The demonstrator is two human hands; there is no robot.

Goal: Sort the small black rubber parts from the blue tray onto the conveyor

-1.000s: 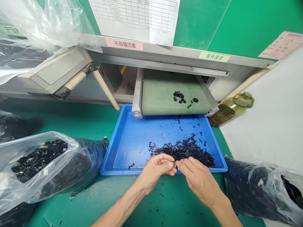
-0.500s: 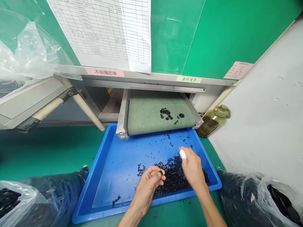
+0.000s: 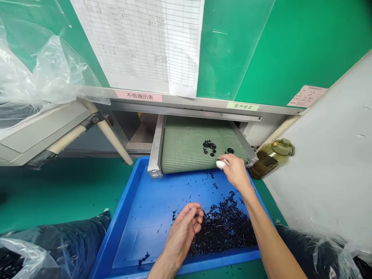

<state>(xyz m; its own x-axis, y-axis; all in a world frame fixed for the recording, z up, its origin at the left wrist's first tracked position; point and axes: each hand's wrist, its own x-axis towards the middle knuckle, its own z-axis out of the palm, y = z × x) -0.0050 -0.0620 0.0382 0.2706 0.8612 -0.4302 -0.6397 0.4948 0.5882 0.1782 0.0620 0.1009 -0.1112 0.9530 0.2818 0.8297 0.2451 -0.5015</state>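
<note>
My left hand [image 3: 186,228] is above the blue tray [image 3: 154,217], its fingers curled together; whatever they hold is hidden. Beside it lies a heap of tiny black plastic pieces [image 3: 226,224]. My right hand [image 3: 235,170] is over the front edge of the green conveyor belt [image 3: 186,143], thumb and fingers pinched. A white covering [image 3: 222,164] shows at the tip of one digit. I cannot make out anything in that pinch. Close by on the belt are a black disc-shaped part [image 3: 229,150] and a cluster of small round black parts [image 3: 209,146].
Plastic bags of black parts stand at left [image 3: 66,240] and right [image 3: 316,248]. A metal side rail [image 3: 157,149] borders the belt. An olive jug [image 3: 271,157] stands by the white wall [image 3: 334,174]. A grey frame bar [image 3: 186,110] crosses above the belt.
My right hand has moved from above the heap up to the belt's front edge. The small black round part seen in my left fingers is no longer visible. The view has shifted slightly.
</note>
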